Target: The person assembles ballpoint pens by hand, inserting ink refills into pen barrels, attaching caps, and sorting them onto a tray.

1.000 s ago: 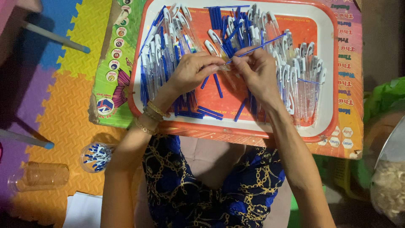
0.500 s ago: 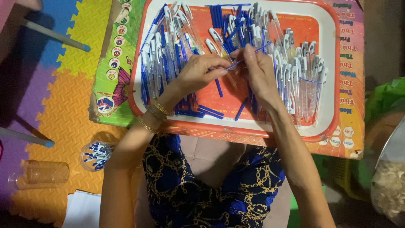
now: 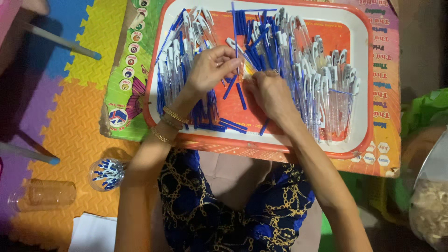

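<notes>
An orange and white tray [image 3: 361, 84] holds several clear pen barrels with white clips and loose blue refills. My left hand [image 3: 212, 70] and my right hand [image 3: 270, 91] meet over the tray's middle. Between their fingertips stands a thin blue refill [image 3: 234, 32], upright in the picture, with a small yellowish piece [image 3: 248, 70] where the fingers touch. A row of clear barrels [image 3: 179, 60] lies left of my left hand, and another row [image 3: 326, 93] lies right of my right hand. Loose refills [image 3: 224, 123] lie below my hands.
The tray rests on a colourful printed board [image 3: 128, 88] over foam puzzle mats [image 3: 70, 130]. A small round cup of blue caps [image 3: 106, 173] and a clear plastic cup [image 3: 44, 193] lie lower left. Two blue-tipped rods [image 3: 65, 44] cross the mats. A green bag [image 3: 427, 112] sits at right.
Both hands shifted slightly toward the tray's centre. The blue refill, slanted to the right before, now stands upright between the fingertips.
</notes>
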